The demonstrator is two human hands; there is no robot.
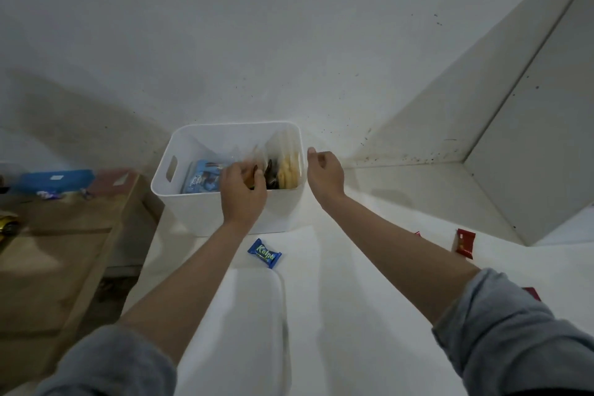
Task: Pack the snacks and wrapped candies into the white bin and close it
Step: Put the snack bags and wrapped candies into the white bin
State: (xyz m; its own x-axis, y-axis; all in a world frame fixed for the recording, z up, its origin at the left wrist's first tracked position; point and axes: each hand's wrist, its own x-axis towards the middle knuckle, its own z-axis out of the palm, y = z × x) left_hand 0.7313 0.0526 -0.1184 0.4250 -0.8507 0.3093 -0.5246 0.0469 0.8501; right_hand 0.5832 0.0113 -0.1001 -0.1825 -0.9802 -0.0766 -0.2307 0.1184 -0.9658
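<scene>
The white bin [225,212] sits open at the far side of the white table [369,267]. The left hand [242,190] reaches over its near wall, fingers curled on a clear bag [257,157] inside. A blue pack [202,178] and cookies [288,174] lie in the bin. The right hand [324,172] hangs just right of the bin, loosely curled, holding nothing. A blue candy [264,253] lies near the bin. The lid [247,325] lies nearer. A red candy [464,244] lies to the right.

open white bin [205,212] holding snacks [202,178], blue candy [265,253] in front
</scene>
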